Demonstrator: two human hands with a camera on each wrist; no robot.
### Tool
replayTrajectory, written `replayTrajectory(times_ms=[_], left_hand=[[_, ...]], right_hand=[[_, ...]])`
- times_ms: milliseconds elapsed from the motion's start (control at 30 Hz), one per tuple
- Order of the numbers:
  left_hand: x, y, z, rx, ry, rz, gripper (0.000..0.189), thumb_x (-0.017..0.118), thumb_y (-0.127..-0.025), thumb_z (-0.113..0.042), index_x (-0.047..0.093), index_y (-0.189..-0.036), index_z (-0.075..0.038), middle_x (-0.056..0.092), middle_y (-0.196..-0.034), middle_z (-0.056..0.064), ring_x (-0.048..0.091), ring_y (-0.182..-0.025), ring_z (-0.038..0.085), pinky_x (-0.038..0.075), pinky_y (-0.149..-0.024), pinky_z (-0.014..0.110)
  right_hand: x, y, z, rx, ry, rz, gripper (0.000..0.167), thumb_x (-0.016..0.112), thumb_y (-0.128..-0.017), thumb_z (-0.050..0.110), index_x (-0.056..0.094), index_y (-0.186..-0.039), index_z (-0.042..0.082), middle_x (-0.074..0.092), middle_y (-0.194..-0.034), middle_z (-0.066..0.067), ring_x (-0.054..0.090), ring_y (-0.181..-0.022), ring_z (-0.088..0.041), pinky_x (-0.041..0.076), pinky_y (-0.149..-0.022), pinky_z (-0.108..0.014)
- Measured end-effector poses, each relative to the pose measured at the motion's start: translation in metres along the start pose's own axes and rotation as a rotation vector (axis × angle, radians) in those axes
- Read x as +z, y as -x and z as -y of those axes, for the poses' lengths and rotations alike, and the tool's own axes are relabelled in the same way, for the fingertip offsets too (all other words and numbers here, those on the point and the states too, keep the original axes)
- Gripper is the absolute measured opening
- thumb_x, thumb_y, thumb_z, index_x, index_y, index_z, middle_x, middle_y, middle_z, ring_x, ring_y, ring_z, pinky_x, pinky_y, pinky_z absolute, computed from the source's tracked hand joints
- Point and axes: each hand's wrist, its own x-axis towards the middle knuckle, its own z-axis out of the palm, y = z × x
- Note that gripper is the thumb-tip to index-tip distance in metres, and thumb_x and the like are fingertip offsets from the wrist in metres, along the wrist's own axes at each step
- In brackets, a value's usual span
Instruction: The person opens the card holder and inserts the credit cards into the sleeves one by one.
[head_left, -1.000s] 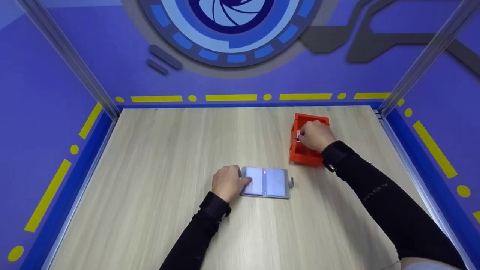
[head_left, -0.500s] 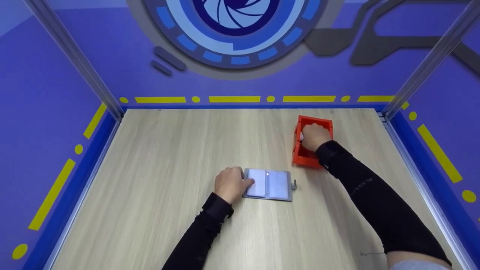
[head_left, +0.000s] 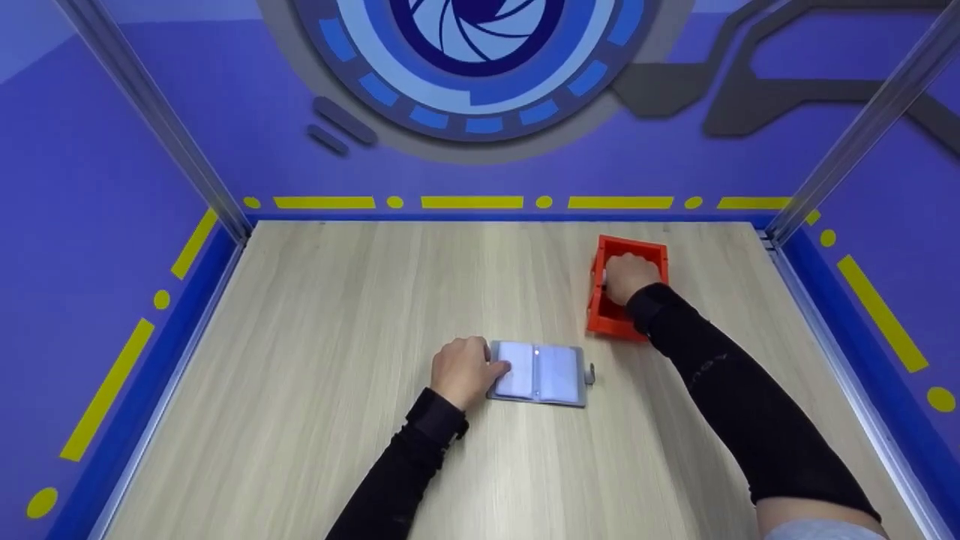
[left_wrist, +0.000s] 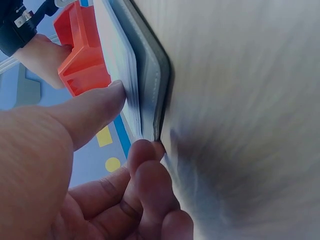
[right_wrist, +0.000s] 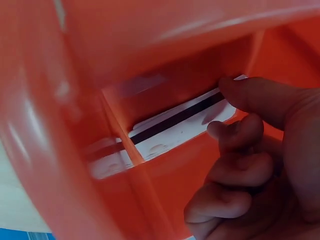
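Observation:
My left hand holds the left edge of an open grey card holder lying on the table. Its thumb rests on the clear inner sleeves, and the curled fingers meet the cover's edge from the side. My right hand reaches down into a red plastic bin. There, the right wrist view shows its thumb and index finger at one end of a white card with a dark stripe. The thumb overlaps the card's upper edge, and the index fingertip is at its lower edge. The other fingers are curled.
A strap with a snap sticks out from the holder's right side. The wooden table is bounded by blue-purple panels and metal posts at the back corners.
My right hand has sunk lower into the red bin, and less of the white card shows beside it. The left hand stays on the card holder. The head view has shifted slightly.

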Motion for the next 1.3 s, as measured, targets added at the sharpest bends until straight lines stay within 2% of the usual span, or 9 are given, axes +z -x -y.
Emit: replayTrajectory(times_ms=[267,500,767,1100,1300], left_hand=[[0.001,0.002,0.000,0.003,-0.004,0.001,0.036,0.090,-0.090,-0.044,0.076,-0.082,-0.012,0.072,-0.076,-0.001,0.057,-0.064,0.013,0.044,-0.060,0.032],[0.000,0.002,0.000,-0.004,0.007,0.010,0.037,0.090,-0.090,-0.044,0.075,-0.082,-0.012,0.070,-0.076,-0.001,0.057,-0.065,0.014,0.044,-0.060,0.032],[0.001,0.002,0.001,-0.001,-0.006,0.014,0.037,0.090,-0.090,-0.042,0.073,-0.078,-0.012,0.065,-0.072,-0.004,0.052,-0.063,0.013,0.040,-0.057,0.030],[-0.001,0.002,-0.001,-0.002,-0.019,0.016,0.038,0.089,-0.091,-0.046,0.075,-0.082,-0.012,0.069,-0.075,-0.002,0.055,-0.065,0.013,0.043,-0.060,0.031],[-0.001,0.001,-0.001,-0.002,-0.009,0.011,0.037,0.089,-0.091,-0.045,0.074,-0.082,-0.012,0.068,-0.075,-0.002,0.055,-0.064,0.014,0.042,-0.059,0.031]], right_hand=[[0.000,-0.001,0.003,0.017,0.008,0.056,0.015,0.061,-0.107,0.007,0.072,-0.109,-0.003,0.068,-0.093,-0.016,0.063,-0.085,-0.031,0.059,-0.087,-0.048],[0.003,-0.001,0.001,-0.007,0.018,0.047,0.016,0.060,-0.106,0.007,0.072,-0.109,-0.003,0.067,-0.090,-0.015,0.062,-0.084,-0.030,0.058,-0.083,-0.046],[0.009,0.000,-0.004,-0.112,0.044,-0.022,0.014,0.062,-0.103,0.003,0.069,-0.092,0.000,0.065,-0.080,-0.014,0.059,-0.075,-0.028,0.055,-0.073,-0.044],[0.000,0.001,-0.006,-0.077,0.030,0.007,0.011,0.068,-0.101,0.007,0.073,-0.096,-0.001,0.062,-0.082,-0.013,0.060,-0.077,-0.029,0.056,-0.078,-0.046],[-0.003,-0.001,-0.005,-0.066,0.050,0.059,0.012,0.068,-0.103,0.009,0.074,-0.099,0.000,0.063,-0.085,-0.013,0.061,-0.079,-0.029,0.054,-0.080,-0.044]])
